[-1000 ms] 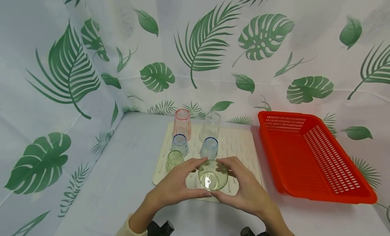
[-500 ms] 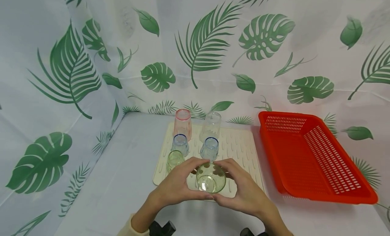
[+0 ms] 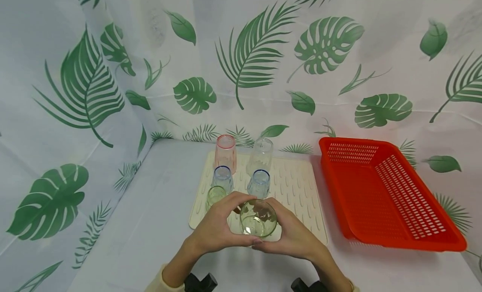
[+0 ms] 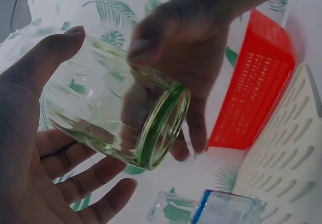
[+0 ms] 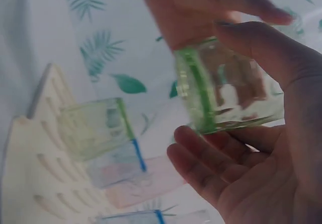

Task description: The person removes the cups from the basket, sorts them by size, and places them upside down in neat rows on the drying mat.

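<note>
A light green drinking glass (image 3: 259, 226) is held between both hands above the near part of a cream drying mat (image 3: 295, 181). My left hand (image 3: 216, 227) curves round its left side, thumb toward me. From the right, my right hand (image 3: 295, 235) grips it, and the two thumbs meet at its near side. In the left wrist view the glass (image 4: 83, 110) lies tilted, its thick green end toward the right. The right wrist view shows the glass (image 5: 236, 93) between the right thumb and fingers, with the left hand (image 5: 186, 12) behind it.
On the mat stand a smaller green glass (image 3: 216, 195), two blue-rimmed glasses, the left (image 3: 222, 181) and the right (image 3: 259, 185), a pink tall glass (image 3: 225, 156) and a clear tall glass (image 3: 260, 158). A red perforated basket (image 3: 339, 208) stands to the right of the mat.
The green glass has shifted slightly left and its tilt has changed a little. My right hand has moved left with it, and its thumb now overlaps the left thumb.
</note>
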Demonstrator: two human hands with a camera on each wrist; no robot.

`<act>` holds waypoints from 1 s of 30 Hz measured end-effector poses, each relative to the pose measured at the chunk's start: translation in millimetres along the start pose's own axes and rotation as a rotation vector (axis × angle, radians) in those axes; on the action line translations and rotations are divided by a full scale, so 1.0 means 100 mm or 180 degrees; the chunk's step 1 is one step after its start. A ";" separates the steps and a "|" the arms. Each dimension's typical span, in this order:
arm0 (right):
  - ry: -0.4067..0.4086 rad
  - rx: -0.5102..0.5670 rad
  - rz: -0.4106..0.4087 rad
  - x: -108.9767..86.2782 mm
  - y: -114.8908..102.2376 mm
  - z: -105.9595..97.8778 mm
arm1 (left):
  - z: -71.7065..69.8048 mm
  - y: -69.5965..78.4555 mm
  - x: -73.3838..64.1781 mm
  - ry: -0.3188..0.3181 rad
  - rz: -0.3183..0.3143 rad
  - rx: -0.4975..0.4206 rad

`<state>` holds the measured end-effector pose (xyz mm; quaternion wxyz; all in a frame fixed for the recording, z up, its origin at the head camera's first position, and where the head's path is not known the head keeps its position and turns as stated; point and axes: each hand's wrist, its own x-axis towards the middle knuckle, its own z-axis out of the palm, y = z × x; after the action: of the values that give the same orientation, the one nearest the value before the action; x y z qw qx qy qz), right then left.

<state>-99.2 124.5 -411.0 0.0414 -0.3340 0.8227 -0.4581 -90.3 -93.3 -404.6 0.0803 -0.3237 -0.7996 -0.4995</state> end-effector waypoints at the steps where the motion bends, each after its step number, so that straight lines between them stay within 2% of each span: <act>1: -0.0031 0.0044 0.0020 0.01 0.03 0.03 | 0.00 0.00 0.00 0.0011 0.0011 0.0008; 6: -0.0072 0.0170 0.0114 0.04 0.15 0.13 | 0.00 -0.01 0.00 0.0054 0.0060 0.0052; 9: -0.0050 0.0131 0.0037 0.04 0.20 0.13 | -0.02 -0.01 -0.01 0.0081 0.0030 0.0088; 14: -0.0044 0.0292 -0.0128 0.03 0.27 -0.02 | -0.09 -0.04 -0.02 0.0124 -0.0082 0.0173; 17: 0.0081 0.0462 -0.0254 0.00 0.29 -0.15 | -0.12 -0.04 -0.03 0.0107 -0.0190 0.0188; 20: 0.0246 0.0660 -0.0495 -0.02 0.30 -0.26 | -0.12 -0.04 -0.03 0.0016 -0.0354 0.0156; 25: 0.0408 0.0941 -0.0874 -0.03 0.25 -0.35 | -0.08 -0.04 -0.02 -0.0265 -0.0605 0.0233; 30: 0.0511 0.0879 -0.0883 -0.02 0.21 -0.36 | -0.04 -0.05 -0.03 -0.0525 -0.0789 0.0376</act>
<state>-121.7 159.1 -407.1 -0.0424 -0.3977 0.6988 -0.5930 -91.2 -99.5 -407.8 -0.0290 -0.2572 -0.8653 -0.4293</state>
